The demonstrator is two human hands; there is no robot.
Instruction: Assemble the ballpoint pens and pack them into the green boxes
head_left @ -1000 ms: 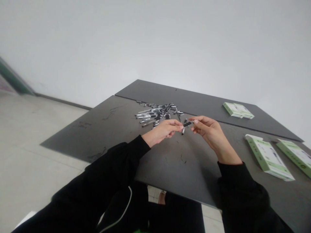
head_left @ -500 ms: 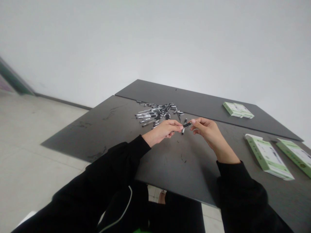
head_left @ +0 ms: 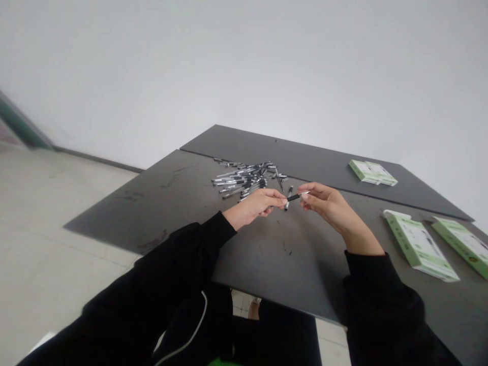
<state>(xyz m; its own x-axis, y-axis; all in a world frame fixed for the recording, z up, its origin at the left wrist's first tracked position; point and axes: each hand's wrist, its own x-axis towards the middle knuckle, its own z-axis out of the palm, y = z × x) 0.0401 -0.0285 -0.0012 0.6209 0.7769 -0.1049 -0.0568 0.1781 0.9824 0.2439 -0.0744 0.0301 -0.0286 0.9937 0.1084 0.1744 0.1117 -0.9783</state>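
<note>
My left hand (head_left: 263,205) pinches the black part of a pen (head_left: 293,198) between thumb and fingertips, over the middle of the table. From its right end runs a thin pale pen part (head_left: 305,193), which meets the fingertips of my right hand (head_left: 320,201). The right thumb and forefinger are closed around that thin part; whether it is a refill or the pen's tip I cannot tell. Just behind the gap between my hands lies a single pen (head_left: 289,197). Beyond my left hand spreads a loose pile of black and clear pens (head_left: 240,179).
Two green-and-white boxes (head_left: 421,245) (head_left: 463,244) lie at the right of the dark table (head_left: 259,264). More such boxes (head_left: 373,172) rest on the far tabletop. A seam runs between the tabletops, and a white wall (head_left: 244,66) rises behind.
My right hand has shifted slightly right and the thin pale part now shows between its fingertips. The black part points the same way in my left hand, which has stayed put.
</note>
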